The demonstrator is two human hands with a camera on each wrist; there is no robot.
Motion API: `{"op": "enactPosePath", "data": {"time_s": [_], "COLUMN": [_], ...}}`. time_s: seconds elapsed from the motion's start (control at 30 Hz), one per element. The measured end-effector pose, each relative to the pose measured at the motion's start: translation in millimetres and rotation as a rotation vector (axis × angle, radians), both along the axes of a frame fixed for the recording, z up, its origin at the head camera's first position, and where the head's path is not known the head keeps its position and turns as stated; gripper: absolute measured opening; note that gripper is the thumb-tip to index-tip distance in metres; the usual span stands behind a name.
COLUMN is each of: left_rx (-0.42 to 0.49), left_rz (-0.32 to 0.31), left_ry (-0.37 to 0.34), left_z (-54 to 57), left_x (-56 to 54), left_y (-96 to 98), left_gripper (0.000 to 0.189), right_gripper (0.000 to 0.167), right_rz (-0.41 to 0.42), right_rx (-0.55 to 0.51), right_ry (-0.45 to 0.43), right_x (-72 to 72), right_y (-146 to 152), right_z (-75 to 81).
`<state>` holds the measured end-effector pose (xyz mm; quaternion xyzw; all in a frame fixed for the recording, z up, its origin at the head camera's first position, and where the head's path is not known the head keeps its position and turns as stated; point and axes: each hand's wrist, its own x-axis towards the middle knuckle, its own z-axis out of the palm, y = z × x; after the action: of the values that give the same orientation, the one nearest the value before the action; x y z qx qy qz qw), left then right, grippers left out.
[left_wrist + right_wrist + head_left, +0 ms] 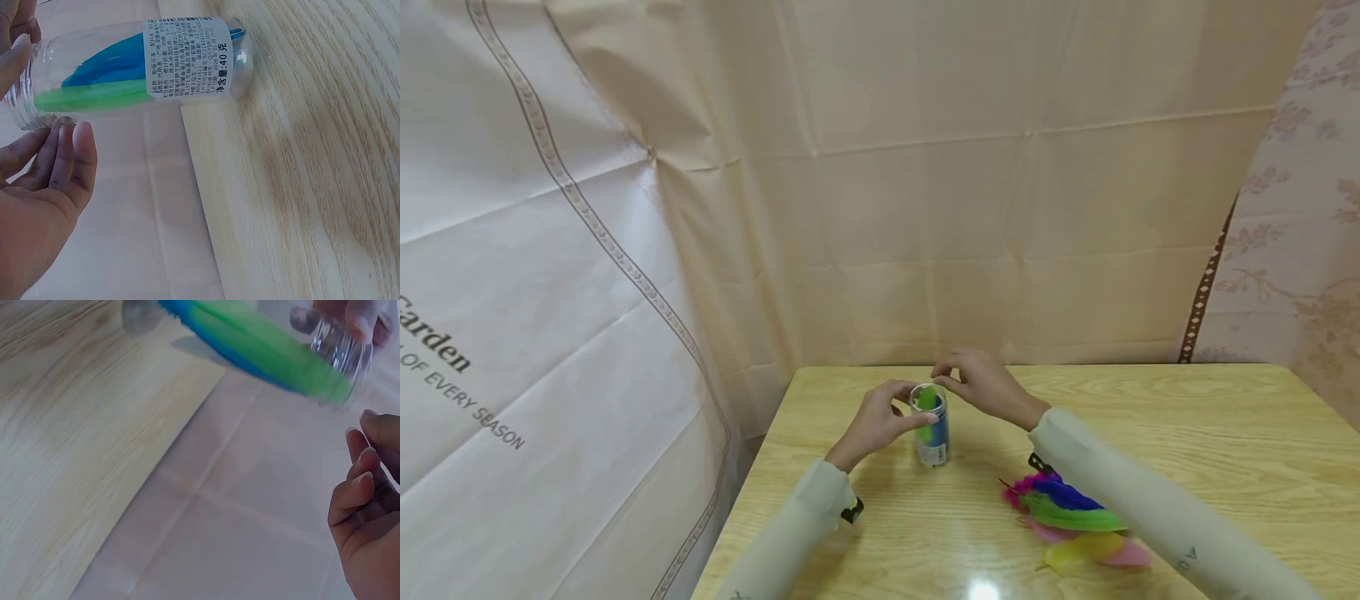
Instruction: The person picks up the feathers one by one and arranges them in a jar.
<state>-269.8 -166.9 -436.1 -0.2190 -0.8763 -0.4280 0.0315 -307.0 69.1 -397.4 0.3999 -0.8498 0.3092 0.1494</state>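
Note:
A clear jar (pixel 932 454) with a white printed label stands upright on the table. Inside it are a green feather (pixel 94 95) and a blue feather (pixel 115 59), both seen through the wall in the left wrist view. My left hand (pixel 880 418) grips the jar near its rim, thumb on the near side and fingers on the far side. Just right of the jar's mouth is my right hand (pixel 988 390), its fingers loosely bent and thumb close to the index fingertip (pixel 354 440). No feather shows between those fingers.
A pile of feathers lies on the wooden table (pixel 1225 442) beside my right forearm: magenta, a blue feather (pixel 1067 494), a green feather (pixel 1075 517), pink, and a yellow feather (pixel 1082 550). Beige cloth (pixel 925 208) hangs behind the table's far edge, with printed white cloth (pixel 550 333) at left.

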Motion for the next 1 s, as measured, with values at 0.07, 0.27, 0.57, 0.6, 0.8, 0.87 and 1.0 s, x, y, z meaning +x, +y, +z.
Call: {"op": "enactPosePath", "data": {"time_s": [0.07,0.27,0.57,0.6,0.8,0.87,1.0], "left_rx": [0.0,0.003,0.004,0.005,0.0,-0.004,-0.009], "left_rz": [-0.002,-0.003,0.008,0.008,0.014,0.018,0.019], "left_ry": [-0.004,-0.003,-0.014,-0.013,-0.013,-0.015,-0.011], "left_z": [-0.3,0.7,1.7,1.7,1.3,1.4,1.1], "left_x": [0.4,0.4,0.8,0.5,0.7,1.0,1.1], "left_y": [0.9,2.4,3.1,3.3,3.1,3.2,3.7], "left_gripper": [0.056,0.052,0.051,0.052,0.053,0.053,0.051], "right_gripper": [0.007,0.003,0.004,0.005,0.006,0.007,0.006], "right_rz": [-0.009,-0.045,-0.127,-0.137,-0.156,-0.157,-0.161], "right_rx": [-0.018,-0.016,0.015,0.016,0.009,0.01,0.002], "right_ry": [-0.007,-0.021,-0.061,-0.062,-0.089,-0.091,-0.093], "right_x": [0.1,3.2,17.5,19.5,32.0,35.6,43.9], "right_y": [9,40,89,94,122,129,141], "right_z": [-2.6,-11.4,-25.8,-27.2,-35.6,-39.3,-47.0]}}
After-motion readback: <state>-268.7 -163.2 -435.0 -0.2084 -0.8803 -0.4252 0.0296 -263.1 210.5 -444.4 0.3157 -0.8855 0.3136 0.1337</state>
